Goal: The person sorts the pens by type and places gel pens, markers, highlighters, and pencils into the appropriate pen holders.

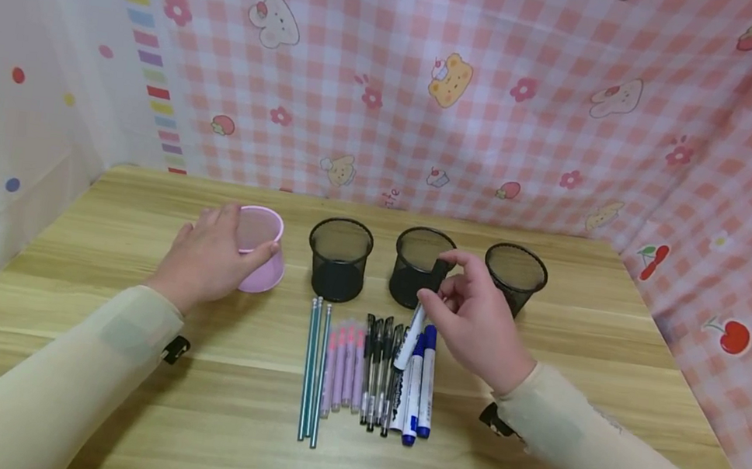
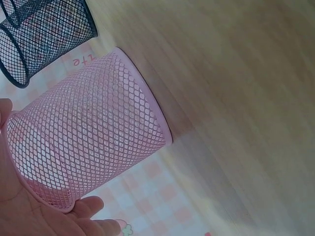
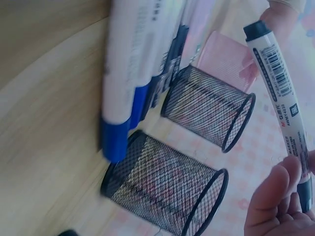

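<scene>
My left hand (image 1: 215, 250) holds the rim of a pink mesh pen cup (image 1: 264, 272) that stands upright at the left. In the left wrist view the thumb and fingers lie on opposite sides of the cup's rim. My right hand (image 1: 478, 317) pinches a white marker with black ends (image 3: 278, 78) near one end. The marker is tilted above the lying markers, in front of a black mesh cup (image 1: 408, 274). Beneath it lie white markers with blue caps (image 1: 427, 381), beside several black gel pens (image 1: 374, 375).
Two more black mesh cups, one left of the middle (image 1: 337, 277) and one at the right (image 1: 515, 271), share the row. Several purple highlighters (image 1: 348, 372) and three teal pencils (image 1: 309, 375) lie on the wooden table (image 1: 212, 418). A checked curtain (image 1: 374, 133) hangs behind.
</scene>
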Available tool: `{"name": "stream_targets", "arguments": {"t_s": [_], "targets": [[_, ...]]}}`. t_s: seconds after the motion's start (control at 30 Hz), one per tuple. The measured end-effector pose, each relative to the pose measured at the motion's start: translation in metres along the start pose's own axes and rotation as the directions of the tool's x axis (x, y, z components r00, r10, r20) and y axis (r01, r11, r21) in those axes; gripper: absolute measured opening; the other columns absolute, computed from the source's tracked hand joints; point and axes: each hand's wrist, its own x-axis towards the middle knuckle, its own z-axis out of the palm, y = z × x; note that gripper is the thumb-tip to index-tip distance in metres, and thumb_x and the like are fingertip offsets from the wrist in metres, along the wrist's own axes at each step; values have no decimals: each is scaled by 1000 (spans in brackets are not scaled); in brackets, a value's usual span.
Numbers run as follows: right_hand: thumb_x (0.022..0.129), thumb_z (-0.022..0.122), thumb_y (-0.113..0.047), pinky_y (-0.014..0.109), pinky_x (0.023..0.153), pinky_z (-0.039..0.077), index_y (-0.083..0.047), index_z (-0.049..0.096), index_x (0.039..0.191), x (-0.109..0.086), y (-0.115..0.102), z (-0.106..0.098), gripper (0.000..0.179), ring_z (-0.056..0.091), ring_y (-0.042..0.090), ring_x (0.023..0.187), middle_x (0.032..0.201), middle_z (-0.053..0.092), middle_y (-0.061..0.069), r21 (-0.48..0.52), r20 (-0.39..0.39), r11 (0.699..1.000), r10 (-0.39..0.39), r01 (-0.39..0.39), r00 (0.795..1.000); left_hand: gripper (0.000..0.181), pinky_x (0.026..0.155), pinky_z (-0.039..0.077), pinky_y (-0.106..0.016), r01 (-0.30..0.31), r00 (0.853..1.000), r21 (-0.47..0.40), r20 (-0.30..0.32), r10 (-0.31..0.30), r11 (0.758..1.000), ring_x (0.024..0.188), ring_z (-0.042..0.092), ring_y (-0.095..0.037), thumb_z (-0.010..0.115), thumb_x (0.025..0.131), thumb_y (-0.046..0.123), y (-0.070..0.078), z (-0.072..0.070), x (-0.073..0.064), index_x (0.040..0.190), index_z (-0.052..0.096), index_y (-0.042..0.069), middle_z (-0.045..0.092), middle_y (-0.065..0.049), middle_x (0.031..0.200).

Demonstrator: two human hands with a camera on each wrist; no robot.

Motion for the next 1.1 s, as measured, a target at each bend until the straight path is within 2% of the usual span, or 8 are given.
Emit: {"name": "stream_targets", "arguments": {"t_s": [0.23, 0.4, 0.53, 0.73, 0.87, 0.97, 1.1], "targets": [[100, 70, -8, 25, 55, 43, -5, 44, 140, 10, -6, 17, 48, 49, 14, 59, 79, 65, 10, 168, -70, 985, -23, 34, 997, 108, 122, 18, -77, 4, 1000, 0, 6, -4, 1000, 144, 36, -49, 45, 98, 77, 2, 0, 0, 162, 21, -6, 41, -32, 155], [101, 68, -6, 26, 54, 40, -6, 42, 141, 19, -12, 31, 48, 46, 13, 57, 80, 66, 12, 304, -104, 952, -9, 40, 995, 108, 122, 17, -77, 7, 1000, 1, 12, -7, 1000, 145, 35, -49, 45, 98, 77, 2, 0, 0, 162, 20, -7, 40, -32, 156], [102, 66, -5, 26, 56, 41, -4, 39, 142, 27, -16, 42, 48, 48, 14, 59, 83, 67, 14, 368, -139, 928, -5, 56, 990, 108, 122, 17, -76, 7, 1000, -2, 10, -7, 1000, 145, 35, -49, 45, 98, 77, 2, -1, 0, 162, 20, -7, 40, -32, 156], [104, 64, -9, 27, 53, 43, -7, 36, 142, 38, -23, 55, 47, 50, 15, 59, 83, 65, 9, 456, -161, 888, 21, 55, 987, 108, 122, 17, -77, 9, 1000, -8, 12, -9, 1000, 145, 36, -49, 45, 99, 76, 1, 0, 0, 163, 20, -6, 39, -32, 157], [104, 64, -10, 28, 55, 49, -8, 37, 142, 46, -28, 62, 47, 55, 22, 62, 84, 67, 10, 483, -198, 874, 47, 56, 979, 107, 122, 16, -78, 8, 1000, -11, 12, -8, 1000, 146, 35, -49, 45, 99, 76, 2, -1, -1, 163, 19, -6, 38, -32, 158], [104, 65, -12, 32, 61, 56, -8, 38, 144, 52, -31, 66, 48, 59, 30, 66, 89, 69, 17, 499, -221, 865, 77, 45, 972, 106, 122, 16, -78, 7, 1000, -14, 10, -7, 1000, 145, 36, -49, 45, 99, 75, 2, -1, -1, 163, 20, -5, 40, -32, 157], [105, 65, -15, 37, 65, 58, -9, 39, 143, 60, -36, 73, 47, 61, 43, 72, 96, 70, 26, 544, -233, 839, 129, 19, 964, 106, 122, 16, -78, 8, 1000, -16, 6, -8, 1000, 145, 36, -49, 46, 99, 75, 3, -1, -1, 163, 20, -5, 41, -32, 155]]}}
